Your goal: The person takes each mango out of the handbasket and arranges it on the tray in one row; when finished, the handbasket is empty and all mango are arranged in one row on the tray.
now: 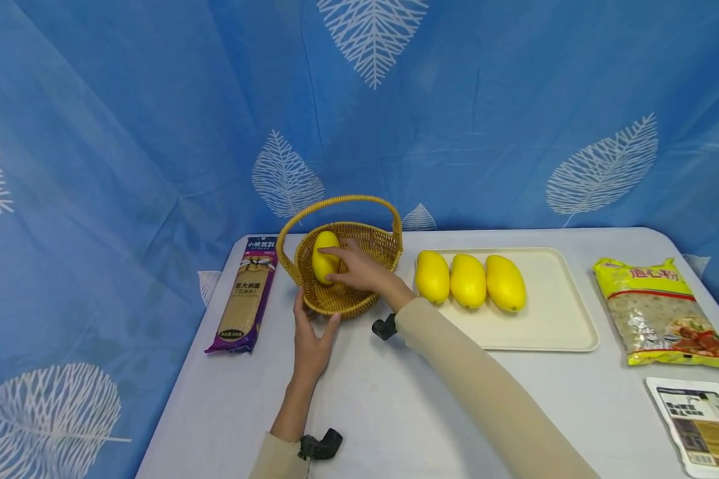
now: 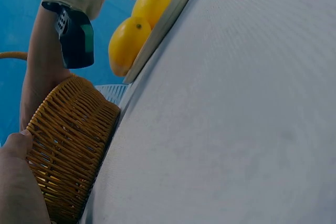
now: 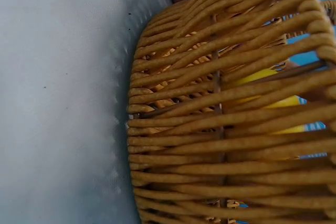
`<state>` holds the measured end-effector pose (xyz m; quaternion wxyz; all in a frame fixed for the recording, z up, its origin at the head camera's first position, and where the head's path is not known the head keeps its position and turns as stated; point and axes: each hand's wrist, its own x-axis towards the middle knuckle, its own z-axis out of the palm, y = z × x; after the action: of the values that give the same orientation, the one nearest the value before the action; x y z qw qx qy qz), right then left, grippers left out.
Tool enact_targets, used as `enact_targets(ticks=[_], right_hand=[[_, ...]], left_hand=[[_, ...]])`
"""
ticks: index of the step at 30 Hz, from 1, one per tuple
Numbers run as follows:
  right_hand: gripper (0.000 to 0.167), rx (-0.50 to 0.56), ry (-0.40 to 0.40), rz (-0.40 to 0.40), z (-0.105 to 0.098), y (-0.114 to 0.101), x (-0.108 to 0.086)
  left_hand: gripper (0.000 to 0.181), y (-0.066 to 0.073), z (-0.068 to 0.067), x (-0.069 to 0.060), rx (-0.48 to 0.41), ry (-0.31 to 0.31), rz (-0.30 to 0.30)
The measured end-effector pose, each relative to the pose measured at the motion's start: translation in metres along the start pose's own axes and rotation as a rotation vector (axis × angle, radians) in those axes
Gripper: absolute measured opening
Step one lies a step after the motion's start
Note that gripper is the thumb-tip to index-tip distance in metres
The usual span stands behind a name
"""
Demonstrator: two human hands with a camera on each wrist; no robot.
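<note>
A wicker basket (image 1: 346, 309) with an arched handle stands toward the back of the table. My left hand (image 1: 313, 342) holds its front left side; the left wrist view shows the thumb at the basket's rim. Inside the basket, a yellow mango (image 1: 325, 242) stands against the left part of the wall. My right hand (image 1: 357, 268) reaches over the rim and grips this mango, index finger and thumb across its right side. In the right wrist view the basket's weave (image 3: 178, 135) hides most of that hand, and bits of yellow show through.
Three more mangoes (image 1: 469, 281) lie in a row on a cream tray (image 1: 554, 319) right of the basket. A purple pasta packet (image 1: 242, 299) lies at the left. Farther right are a yellow food bag (image 1: 662, 316) and a white flat package (image 1: 698, 422). A blue curtain hangs behind.
</note>
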<state>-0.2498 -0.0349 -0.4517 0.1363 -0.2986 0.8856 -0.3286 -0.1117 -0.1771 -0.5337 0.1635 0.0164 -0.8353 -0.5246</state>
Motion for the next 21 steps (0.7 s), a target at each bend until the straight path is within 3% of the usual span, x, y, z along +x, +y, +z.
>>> enact_targets(ticks=[1,9,21], right_hand=[[0.061,0.008,-0.009,0.009,0.001,0.0,0.002],[0.064,0.056,-0.057,0.027,0.006,0.002,0.01],[0.058,0.105,0.069,0.025,0.014,-0.002,0.014]], left_hand=[[0.086,0.005,-0.001,-0.001,-0.009,-0.004,-0.007],[0.085,0.001,-0.002,0.001,-0.009,-0.001,0.025],[0.085,0.001,-0.002,0.001,0.001,-0.002,0.019]])
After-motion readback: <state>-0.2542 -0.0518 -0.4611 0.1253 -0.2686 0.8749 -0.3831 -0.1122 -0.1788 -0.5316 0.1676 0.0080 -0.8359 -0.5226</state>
